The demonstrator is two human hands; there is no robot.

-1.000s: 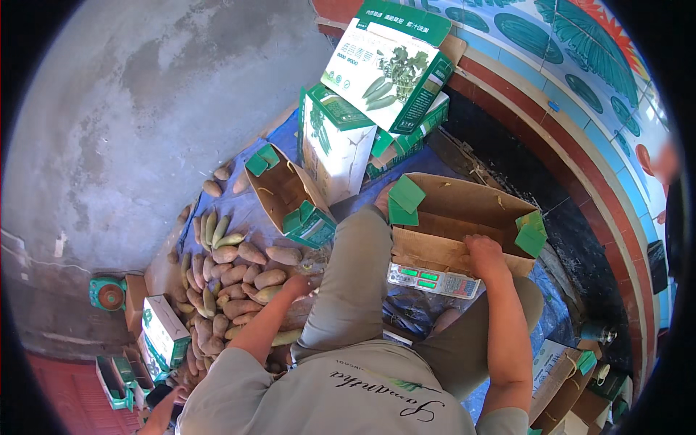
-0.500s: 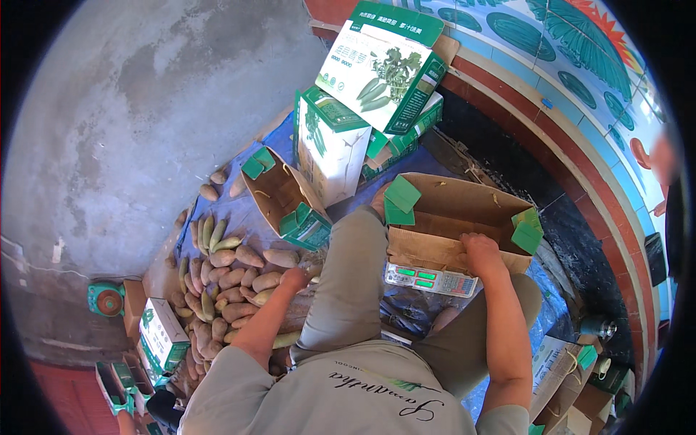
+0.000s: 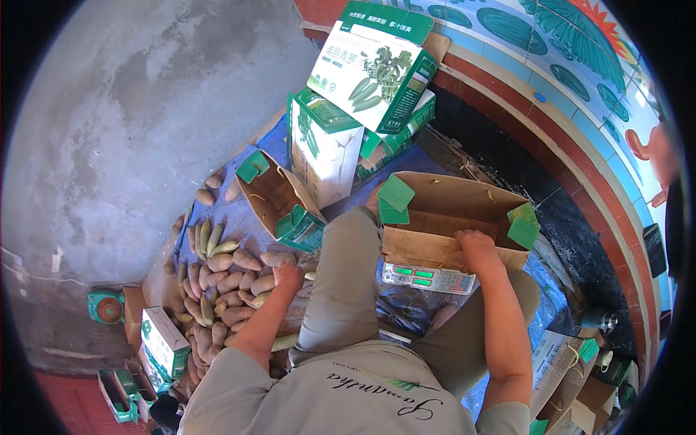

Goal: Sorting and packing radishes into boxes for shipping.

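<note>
An upright cardboard box point(image 3: 449, 247) with green end flaps rests on a digital scale point(image 3: 429, 278), whose green displays and keypad face me. My right hand point(image 3: 475, 250) is closed over the box's near rim, its fingers reaching inside. To the left, my left hand point(image 3: 288, 275) is down on a heap of muddy brown and green radishes point(image 3: 230, 281). Its fingers are curled against a brown radish point(image 3: 278, 259) at the heap's right edge; what lies under them is hidden. My knees flank the scale.
A smaller open box point(image 3: 275, 192) stands beyond my left knee. Behind it are stacked white and green cartons point(image 3: 373, 72). Blue sheeting point(image 3: 250, 206) covers the floor. More cartons lie at lower left and lower right point(image 3: 562, 370). Part of another person point(image 3: 663, 156) shows at the right rim.
My left hand has shifted slightly up and left over the radishes. My right hand stays on the box rim. The other person's hand at lower left has gone from view.
</note>
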